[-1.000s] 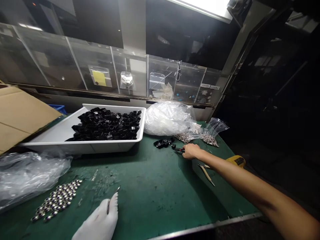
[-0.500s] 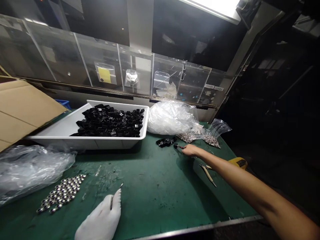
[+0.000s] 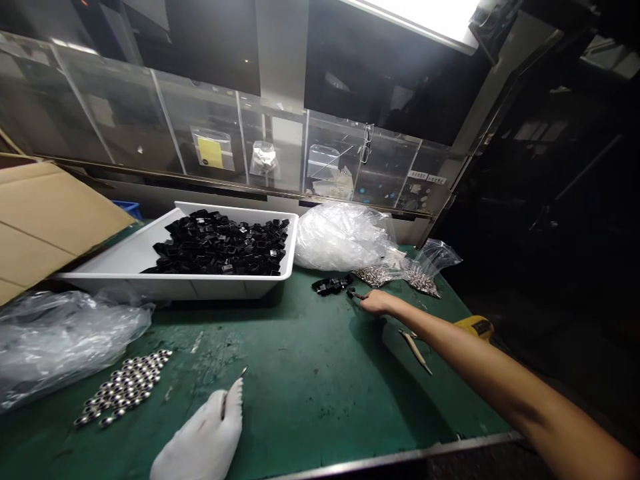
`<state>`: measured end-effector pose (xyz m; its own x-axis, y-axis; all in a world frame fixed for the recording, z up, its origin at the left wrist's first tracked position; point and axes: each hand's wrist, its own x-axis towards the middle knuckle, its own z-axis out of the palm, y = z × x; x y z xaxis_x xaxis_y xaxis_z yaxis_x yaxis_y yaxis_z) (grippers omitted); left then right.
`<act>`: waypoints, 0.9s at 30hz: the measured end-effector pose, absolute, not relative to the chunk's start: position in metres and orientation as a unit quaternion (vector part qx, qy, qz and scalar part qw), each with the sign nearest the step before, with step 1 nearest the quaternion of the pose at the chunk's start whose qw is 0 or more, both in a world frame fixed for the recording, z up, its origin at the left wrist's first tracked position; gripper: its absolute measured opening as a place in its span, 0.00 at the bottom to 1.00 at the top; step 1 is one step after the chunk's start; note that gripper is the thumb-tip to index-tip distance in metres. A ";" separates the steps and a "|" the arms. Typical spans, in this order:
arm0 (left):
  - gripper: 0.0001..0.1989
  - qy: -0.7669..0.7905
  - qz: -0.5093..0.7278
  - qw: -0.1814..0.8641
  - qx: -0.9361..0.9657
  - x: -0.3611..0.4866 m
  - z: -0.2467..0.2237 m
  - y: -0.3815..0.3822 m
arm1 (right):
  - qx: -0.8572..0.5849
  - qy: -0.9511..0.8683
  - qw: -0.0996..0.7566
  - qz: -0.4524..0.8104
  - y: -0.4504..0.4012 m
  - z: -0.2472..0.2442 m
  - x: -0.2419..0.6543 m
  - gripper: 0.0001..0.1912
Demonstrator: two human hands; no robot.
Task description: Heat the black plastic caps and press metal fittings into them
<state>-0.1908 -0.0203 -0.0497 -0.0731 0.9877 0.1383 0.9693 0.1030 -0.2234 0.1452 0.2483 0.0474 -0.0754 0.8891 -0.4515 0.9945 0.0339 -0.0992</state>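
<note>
My left hand (image 3: 203,433), in a white glove, is closed around a small pointed metal piece (image 3: 244,371) at the lower left. My bare right hand (image 3: 376,302) reaches across the green table (image 3: 300,373), pinching a thin dark tool (image 3: 361,297). At the tool's far end is a small black part (image 3: 351,292), close beside a cluster of black parts (image 3: 330,286). Rows of round silver pieces (image 3: 125,387) lie left of my left hand.
A white tray (image 3: 250,287) of black parts stands at the back, beside clear plastic bags (image 3: 340,237) and bags of small metal pieces (image 3: 423,281). Tweezers (image 3: 416,352) and a yellow tool (image 3: 475,327) lie right. Cardboard (image 3: 55,213) and plastic film (image 3: 70,340) are left.
My right hand has shifted very slightly left with the tool. My left hand stays nearly where it was.
</note>
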 end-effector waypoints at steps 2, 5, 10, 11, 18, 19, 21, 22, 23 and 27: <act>0.30 -0.731 0.037 0.130 -0.669 -0.191 -0.051 -0.020 | 0.678 0.688 0.130 -0.225 0.248 0.046 0.144 0.16; 0.30 -0.728 0.030 0.142 -0.670 -0.192 -0.053 -0.021 | 0.693 0.664 0.105 -0.259 0.248 0.043 0.146 0.16; 0.28 -0.708 0.003 0.191 -0.680 -0.196 -0.057 -0.024 | 0.690 0.642 0.026 -0.334 0.241 0.043 0.155 0.16; 0.27 -0.703 -0.005 0.202 -0.682 -0.196 -0.057 -0.024 | 0.684 0.636 0.007 -0.357 0.236 0.044 0.156 0.15; 0.22 -0.693 -0.053 0.224 -0.684 -0.196 -0.058 -0.015 | 0.539 0.562 -0.149 -0.610 0.165 0.045 0.142 0.21; 0.21 -0.705 -0.064 0.207 -0.675 -0.194 -0.055 -0.012 | 0.504 0.548 -0.169 -0.646 0.151 0.043 0.138 0.23; 0.19 -0.741 -0.099 0.189 -0.637 -0.190 -0.046 -0.006 | 0.436 0.521 -0.212 -0.702 0.123 0.040 0.131 0.26; 0.20 -0.758 -0.121 0.192 -0.611 -0.185 -0.041 -0.004 | 0.405 0.510 -0.237 -0.721 0.110 0.039 0.128 0.27; 0.22 -0.772 -0.145 0.198 -0.586 -0.180 -0.035 -0.003 | 0.377 0.501 -0.264 -0.733 0.098 0.038 0.126 0.29; 0.28 -0.772 -0.289 0.088 -0.560 -0.132 -0.017 -0.009 | 0.269 0.492 -0.378 -0.736 0.061 0.041 0.125 0.30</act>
<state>-0.1324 -0.0092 -0.0167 -0.3579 0.8129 0.4594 0.9146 0.2061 0.3478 0.1250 0.0609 0.0408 -0.5692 0.8219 -0.0241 -0.2917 -0.2292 -0.9286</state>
